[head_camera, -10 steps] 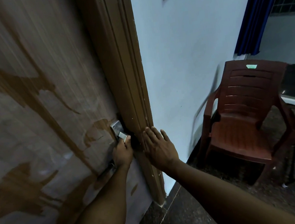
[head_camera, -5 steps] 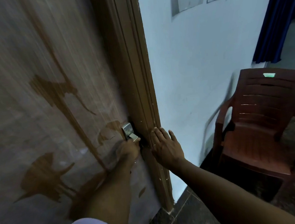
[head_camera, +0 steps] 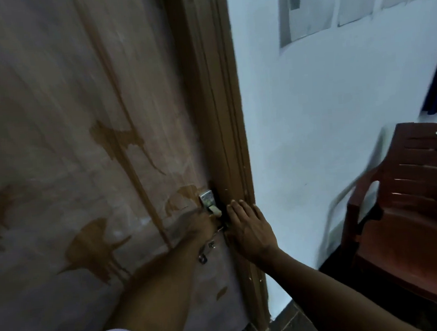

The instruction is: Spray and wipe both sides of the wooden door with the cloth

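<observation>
The wooden door point(head_camera: 63, 126) offers open face from 8 to 11 o'clock, bounded at 12 by the raised door frame point(head_camera: 217, 99). Around the latch point(head_camera: 210, 202) the left grip point(head_camera: 204, 228) and right grip point(head_camera: 249, 231) crowd the gap. A chair point(head_camera: 414, 206) blocks 3 to 4 o'clock.

We take this for a plain room indoors, perhaps an office: worn wooden door point(head_camera: 76, 125) at left, papers point(head_camera: 329, 0) on the pale wall point(head_camera: 314, 130) upper right, plastic chair point(head_camera: 413, 201) at right.

Wooden door point(head_camera: 57, 121) upright — pale, worn, blotched with darker brown patches.
</observation>
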`<action>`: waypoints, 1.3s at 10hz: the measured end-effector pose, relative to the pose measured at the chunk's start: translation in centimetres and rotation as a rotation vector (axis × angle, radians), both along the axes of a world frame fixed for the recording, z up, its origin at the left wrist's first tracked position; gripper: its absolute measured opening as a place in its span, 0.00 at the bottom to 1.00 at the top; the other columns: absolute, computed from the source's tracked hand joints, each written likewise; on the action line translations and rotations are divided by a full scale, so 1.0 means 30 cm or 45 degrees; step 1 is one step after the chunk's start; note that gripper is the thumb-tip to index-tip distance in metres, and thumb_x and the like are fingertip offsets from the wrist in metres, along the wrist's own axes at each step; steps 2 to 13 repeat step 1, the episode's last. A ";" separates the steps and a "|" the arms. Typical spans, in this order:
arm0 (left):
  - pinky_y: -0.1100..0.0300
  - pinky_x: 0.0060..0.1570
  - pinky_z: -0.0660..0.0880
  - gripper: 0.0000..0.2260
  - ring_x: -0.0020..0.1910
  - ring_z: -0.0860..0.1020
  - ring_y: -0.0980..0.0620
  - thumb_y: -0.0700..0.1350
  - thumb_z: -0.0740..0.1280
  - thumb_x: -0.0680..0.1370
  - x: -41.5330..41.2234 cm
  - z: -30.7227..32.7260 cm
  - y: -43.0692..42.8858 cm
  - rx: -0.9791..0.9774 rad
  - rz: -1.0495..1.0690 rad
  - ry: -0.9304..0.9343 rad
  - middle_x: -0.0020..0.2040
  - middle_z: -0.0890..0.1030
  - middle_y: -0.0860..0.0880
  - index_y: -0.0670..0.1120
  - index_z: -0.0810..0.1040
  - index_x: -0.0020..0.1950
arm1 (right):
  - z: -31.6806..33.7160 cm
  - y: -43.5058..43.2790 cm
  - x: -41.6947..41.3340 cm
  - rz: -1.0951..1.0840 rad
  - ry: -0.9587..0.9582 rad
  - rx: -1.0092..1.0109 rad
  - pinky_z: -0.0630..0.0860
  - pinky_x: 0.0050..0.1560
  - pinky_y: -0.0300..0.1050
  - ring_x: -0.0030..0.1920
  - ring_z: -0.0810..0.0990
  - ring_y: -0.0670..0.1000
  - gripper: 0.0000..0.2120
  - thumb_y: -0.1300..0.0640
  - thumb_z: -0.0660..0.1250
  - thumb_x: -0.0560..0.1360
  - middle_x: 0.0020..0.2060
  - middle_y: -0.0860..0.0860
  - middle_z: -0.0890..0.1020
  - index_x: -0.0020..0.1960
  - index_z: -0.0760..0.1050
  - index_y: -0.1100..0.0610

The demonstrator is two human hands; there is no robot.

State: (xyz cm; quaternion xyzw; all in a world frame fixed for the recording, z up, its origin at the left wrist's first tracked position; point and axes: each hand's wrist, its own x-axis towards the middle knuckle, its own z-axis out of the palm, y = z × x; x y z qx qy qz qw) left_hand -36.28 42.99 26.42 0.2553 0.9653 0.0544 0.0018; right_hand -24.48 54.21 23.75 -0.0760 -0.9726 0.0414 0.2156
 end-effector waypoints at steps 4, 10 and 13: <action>0.54 0.45 0.74 0.18 0.50 0.79 0.44 0.59 0.54 0.79 0.049 0.057 -0.120 0.131 0.090 0.380 0.53 0.80 0.46 0.49 0.74 0.57 | 0.039 -0.047 -0.058 0.106 0.064 0.009 0.66 0.71 0.57 0.71 0.70 0.58 0.30 0.44 0.60 0.76 0.71 0.56 0.72 0.73 0.69 0.59; 0.54 0.45 0.74 0.18 0.50 0.79 0.44 0.59 0.54 0.79 0.049 0.057 -0.120 0.131 0.090 0.380 0.53 0.80 0.46 0.49 0.74 0.57 | 0.039 -0.047 -0.058 0.106 0.064 0.009 0.66 0.71 0.57 0.71 0.70 0.58 0.30 0.44 0.60 0.76 0.71 0.56 0.72 0.73 0.69 0.59; 0.54 0.45 0.74 0.18 0.50 0.79 0.44 0.59 0.54 0.79 0.049 0.057 -0.120 0.131 0.090 0.380 0.53 0.80 0.46 0.49 0.74 0.57 | 0.039 -0.047 -0.058 0.106 0.064 0.009 0.66 0.71 0.57 0.71 0.70 0.58 0.30 0.44 0.60 0.76 0.71 0.56 0.72 0.73 0.69 0.59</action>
